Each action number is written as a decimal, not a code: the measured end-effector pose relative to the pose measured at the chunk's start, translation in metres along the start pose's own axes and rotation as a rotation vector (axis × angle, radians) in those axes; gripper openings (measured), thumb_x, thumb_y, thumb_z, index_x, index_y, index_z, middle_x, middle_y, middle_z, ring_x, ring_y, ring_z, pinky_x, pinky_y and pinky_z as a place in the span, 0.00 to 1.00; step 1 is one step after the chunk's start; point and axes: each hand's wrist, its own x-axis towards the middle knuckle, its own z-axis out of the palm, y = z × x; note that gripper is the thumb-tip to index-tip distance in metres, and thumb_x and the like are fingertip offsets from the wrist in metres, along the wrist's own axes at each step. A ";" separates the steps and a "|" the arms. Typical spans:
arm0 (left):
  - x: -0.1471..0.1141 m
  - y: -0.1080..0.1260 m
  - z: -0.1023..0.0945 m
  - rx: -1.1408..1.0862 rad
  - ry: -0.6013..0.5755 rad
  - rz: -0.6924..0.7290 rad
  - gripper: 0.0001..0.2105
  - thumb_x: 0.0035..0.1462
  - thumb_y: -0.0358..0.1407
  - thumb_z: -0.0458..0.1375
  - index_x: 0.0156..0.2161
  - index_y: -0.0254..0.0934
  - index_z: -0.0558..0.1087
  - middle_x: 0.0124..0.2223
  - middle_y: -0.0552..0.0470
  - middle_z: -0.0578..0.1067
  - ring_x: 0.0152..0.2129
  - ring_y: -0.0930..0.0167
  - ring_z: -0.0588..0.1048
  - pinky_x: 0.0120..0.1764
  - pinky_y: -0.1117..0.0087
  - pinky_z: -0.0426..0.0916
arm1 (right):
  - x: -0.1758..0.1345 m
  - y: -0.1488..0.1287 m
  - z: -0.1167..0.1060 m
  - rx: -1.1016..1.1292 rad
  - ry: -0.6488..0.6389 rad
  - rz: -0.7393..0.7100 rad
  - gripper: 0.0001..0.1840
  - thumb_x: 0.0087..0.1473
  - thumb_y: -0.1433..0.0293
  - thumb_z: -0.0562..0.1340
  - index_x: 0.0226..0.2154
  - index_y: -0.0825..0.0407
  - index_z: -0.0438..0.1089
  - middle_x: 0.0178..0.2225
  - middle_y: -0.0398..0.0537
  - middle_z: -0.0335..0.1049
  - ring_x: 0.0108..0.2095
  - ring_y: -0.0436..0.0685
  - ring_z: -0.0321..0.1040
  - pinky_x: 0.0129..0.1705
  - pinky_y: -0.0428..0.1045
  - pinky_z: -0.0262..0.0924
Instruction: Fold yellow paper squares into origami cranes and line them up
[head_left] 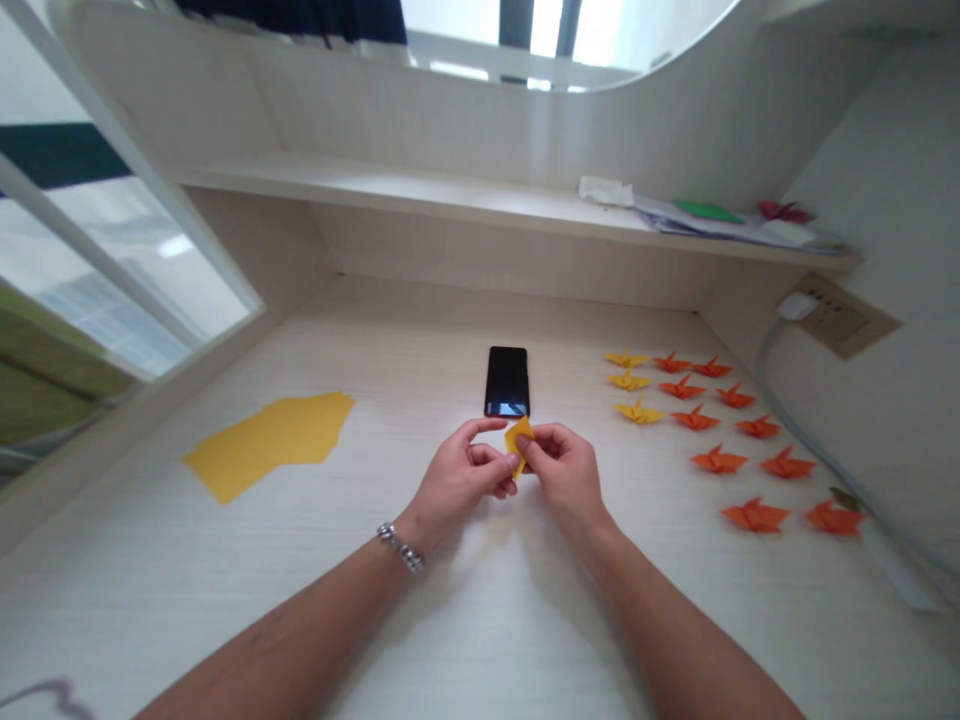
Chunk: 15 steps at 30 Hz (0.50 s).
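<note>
A small piece of folded yellow origami paper [517, 432] is held up above the desk, just in front of a black phone [508, 380]. My right hand [564, 468] pinches it between thumb and fingers from the right side. On the left, my left hand [466, 470] has its thumb and curled fingers at the paper's lower edge, while its index finger reaches toward the top. A silver bracelet [401, 547] circles my left wrist. The fingers partly hide the paper's folds.
Yellow paper sheets [270, 440] lie fanned on the left. To the right stand yellow paper cranes [639, 412] and several orange paper cranes [718, 459]. Behind these, a cable [780, 400] runs from a wall socket [844, 318]. A shelf [450, 195] spans the back.
</note>
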 end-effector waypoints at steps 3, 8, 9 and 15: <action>-0.001 0.000 0.002 -0.006 -0.013 -0.015 0.26 0.49 0.38 0.64 0.52 0.34 0.62 0.24 0.55 0.73 0.20 0.72 0.74 0.26 0.72 0.69 | 0.000 0.000 0.000 -0.015 0.020 -0.024 0.13 0.46 0.62 0.67 0.30 0.55 0.73 0.27 0.47 0.74 0.26 0.54 0.70 0.29 0.49 0.68; -0.001 0.000 0.003 0.009 0.027 0.018 0.26 0.47 0.38 0.66 0.49 0.33 0.64 0.22 0.56 0.72 0.19 0.73 0.72 0.25 0.73 0.67 | 0.000 0.001 0.001 -0.031 0.036 -0.026 0.14 0.45 0.61 0.67 0.30 0.54 0.73 0.27 0.47 0.74 0.27 0.54 0.70 0.30 0.49 0.68; -0.001 0.000 0.003 0.003 0.026 0.013 0.26 0.47 0.39 0.66 0.49 0.33 0.64 0.23 0.55 0.73 0.19 0.73 0.73 0.25 0.73 0.67 | 0.000 0.001 0.001 -0.031 0.040 -0.030 0.14 0.46 0.60 0.67 0.30 0.54 0.73 0.27 0.48 0.74 0.27 0.54 0.70 0.30 0.49 0.68; -0.001 -0.001 0.004 -0.032 -0.021 -0.022 0.26 0.45 0.38 0.67 0.49 0.34 0.65 0.23 0.55 0.73 0.20 0.73 0.73 0.26 0.72 0.68 | 0.000 -0.002 0.001 -0.059 0.072 -0.060 0.14 0.46 0.60 0.66 0.30 0.53 0.73 0.26 0.47 0.74 0.26 0.54 0.69 0.29 0.49 0.67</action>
